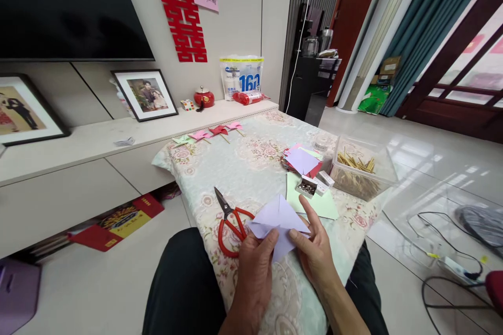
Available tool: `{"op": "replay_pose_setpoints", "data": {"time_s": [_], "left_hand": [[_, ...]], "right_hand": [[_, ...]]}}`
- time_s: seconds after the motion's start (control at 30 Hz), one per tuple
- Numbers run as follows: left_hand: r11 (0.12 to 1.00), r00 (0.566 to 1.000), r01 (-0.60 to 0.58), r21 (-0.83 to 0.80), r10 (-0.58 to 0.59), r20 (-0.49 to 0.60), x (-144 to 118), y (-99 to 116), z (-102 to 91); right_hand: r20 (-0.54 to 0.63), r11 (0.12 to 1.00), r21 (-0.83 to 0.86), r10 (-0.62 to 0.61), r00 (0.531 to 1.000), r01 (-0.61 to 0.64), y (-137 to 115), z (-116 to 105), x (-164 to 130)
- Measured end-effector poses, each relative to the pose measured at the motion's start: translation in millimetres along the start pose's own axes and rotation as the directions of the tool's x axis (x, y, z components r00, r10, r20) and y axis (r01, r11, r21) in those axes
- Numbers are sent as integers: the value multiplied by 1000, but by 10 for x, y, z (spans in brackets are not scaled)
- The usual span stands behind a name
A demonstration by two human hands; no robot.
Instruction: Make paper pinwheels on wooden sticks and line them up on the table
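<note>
Lilac paper [278, 220], folded, held just right of the red-handled scissors [231, 225] on the floral cloth [251, 167]. Left hand [255, 272] pinches its lower edge, thumb on top. Right hand [314, 251] pinches its right corner, forefinger stretched along the edge. Paper's lower point hidden behind the fingers; both forearms cut off by the frame.

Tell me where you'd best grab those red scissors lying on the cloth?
Take the scissors by the red handle loops, coming from the near edge by the left hand. The loops lie toward the person; the closed blades point away toward the far end, flat on the tablecloth.
</note>
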State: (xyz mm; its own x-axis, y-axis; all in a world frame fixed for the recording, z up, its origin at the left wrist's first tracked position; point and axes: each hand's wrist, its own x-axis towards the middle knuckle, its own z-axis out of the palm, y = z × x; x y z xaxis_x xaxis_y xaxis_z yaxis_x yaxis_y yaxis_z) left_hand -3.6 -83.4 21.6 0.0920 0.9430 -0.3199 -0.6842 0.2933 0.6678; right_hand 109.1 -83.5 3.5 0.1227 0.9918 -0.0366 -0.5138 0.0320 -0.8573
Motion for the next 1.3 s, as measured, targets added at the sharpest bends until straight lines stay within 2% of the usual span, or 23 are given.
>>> {"op": "replay_pose_setpoints", "data": {"time_s": [0.23, 0.6, 0.73, 0.87, 0.93, 1.1, 1.3], "left_hand": [[990, 994, -44, 135, 57, -92, 83, 4, -27], [953, 997, 6, 304, 16, -70, 122, -101, -115], [966, 1000, 18, 259, -14, -14, 89, -40, -115], [986, 999, 40, 162, -40, -5, 48, 156, -82], [989, 998, 56, 135, -58, 12, 34, 253, -80], [987, 997, 74, 141, -77, 12, 20, 372, -145], [972, 994, 109, 209, -111, 0, 25, 374, -196]], "right_hand": [[24, 999, -44, -23, 999, 25, 32, -34, 8], [-21, 989, -146, -13, 1000, 10, 25, -12, 30], [-3, 992, -124, -38, 999, 38, 49, -59, 29], [-45, 990, -60, -133, 990, 130, 36, -172, 20], [-49, 983, -81, -172, 984, 167, 16, -241, 1], [158, 904, -317, -248, 956, 287, -74, -374, -89], [360, 673, -583, -289, 887, 456, -297, -341, -182]]}}
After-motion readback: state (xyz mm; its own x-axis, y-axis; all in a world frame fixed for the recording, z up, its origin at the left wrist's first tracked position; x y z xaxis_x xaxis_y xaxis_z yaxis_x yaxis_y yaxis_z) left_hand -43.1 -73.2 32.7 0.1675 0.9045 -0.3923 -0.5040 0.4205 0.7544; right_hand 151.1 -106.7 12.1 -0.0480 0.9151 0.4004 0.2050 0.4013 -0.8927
